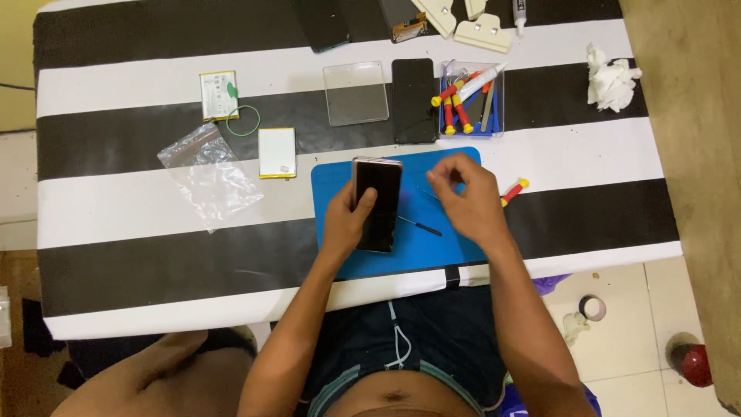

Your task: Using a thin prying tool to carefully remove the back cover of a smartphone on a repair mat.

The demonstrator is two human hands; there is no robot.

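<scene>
1. At the left of the frame, a clear plastic bag lies on the striped worktop.
2. In the centre, the left hand grips a dark phone over the blue mat.
3. Just to the right, the right hand has its fingertips pressed together; what they pinch I cannot tell.

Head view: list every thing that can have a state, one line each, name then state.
Left hand: gripping the phone.
Phone: screen dark, tilted up off the blue mat.
Right hand: fingers pinched over the mat; contents too small to tell.
Second phone: lying flat, screen dark.
Plastic bag: lying flat, looks empty.
Tool tray: holding screwdrivers.
Tissue: crumpled.
</scene>
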